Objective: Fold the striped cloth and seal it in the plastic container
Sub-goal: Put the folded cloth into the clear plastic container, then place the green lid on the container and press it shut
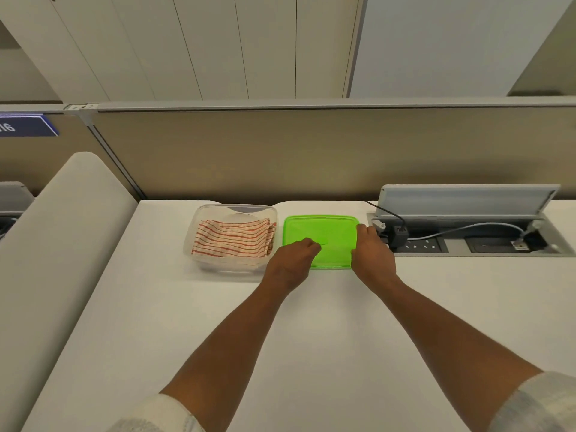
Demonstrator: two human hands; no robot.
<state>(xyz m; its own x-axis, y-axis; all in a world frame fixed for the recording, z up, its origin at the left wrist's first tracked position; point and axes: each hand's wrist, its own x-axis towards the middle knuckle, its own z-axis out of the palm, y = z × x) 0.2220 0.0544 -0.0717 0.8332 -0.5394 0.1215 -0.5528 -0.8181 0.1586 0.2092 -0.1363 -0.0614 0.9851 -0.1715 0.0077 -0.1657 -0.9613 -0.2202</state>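
The red-and-white striped cloth lies folded inside the clear plastic container, which stands open on the white desk. Just right of it the green lid lies flat on the desk. My left hand rests on the lid's near left part with its fingers curled. My right hand grips the lid's right edge, thumb at the near side and fingers at the far corner.
An open cable tray with sockets, a black plug and a grey cable sits right of the lid, its flap raised. A beige partition runs behind the desk. A padded divider borders the left.
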